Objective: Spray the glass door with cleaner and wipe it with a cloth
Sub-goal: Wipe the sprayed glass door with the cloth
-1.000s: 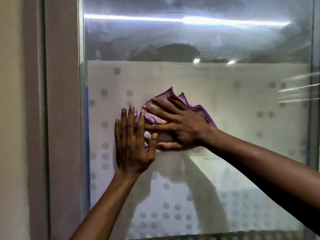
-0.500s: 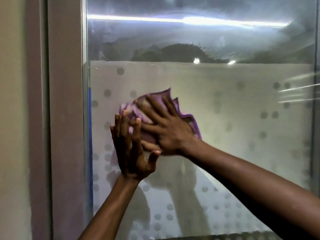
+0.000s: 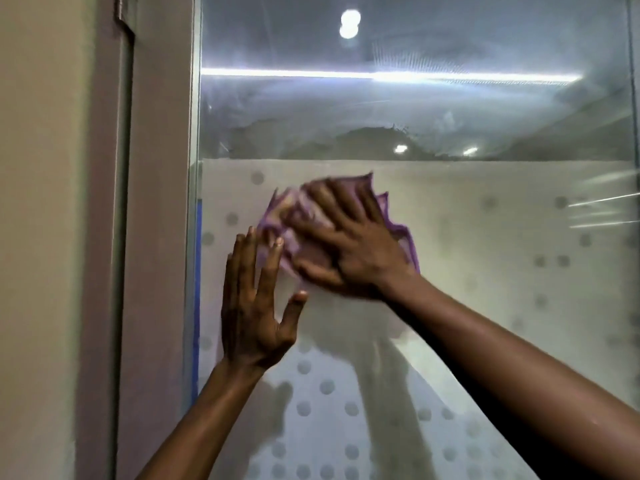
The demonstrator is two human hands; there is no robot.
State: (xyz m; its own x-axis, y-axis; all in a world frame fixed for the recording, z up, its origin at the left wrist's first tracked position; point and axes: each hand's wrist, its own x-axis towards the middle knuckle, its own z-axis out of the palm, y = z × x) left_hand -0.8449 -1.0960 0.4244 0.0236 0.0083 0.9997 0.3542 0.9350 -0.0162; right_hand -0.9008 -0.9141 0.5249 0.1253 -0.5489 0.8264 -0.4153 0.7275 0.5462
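Observation:
The glass door (image 3: 467, 237) fills most of the view, frosted with grey dots in its lower part and hazy with smears above. A crumpled purple cloth (image 3: 394, 220) lies flat against the frosted band. My right hand (image 3: 349, 244) presses it to the glass with spread fingers, blurred by motion. My left hand (image 3: 256, 306) rests flat on the glass just left of and below the cloth, fingers straight and pointing up, its fingertips overlapping the cloth's left edge. No spray bottle is in view.
A brown door frame (image 3: 156, 237) and a beige wall (image 3: 38, 237) stand at the left. A blue strip (image 3: 197, 271) runs down the glass's left edge. Light reflections streak across the upper glass.
My right hand has slid the cloth left across the glass, then slightly up. My left hand has stayed flat on the glass in about the same place.

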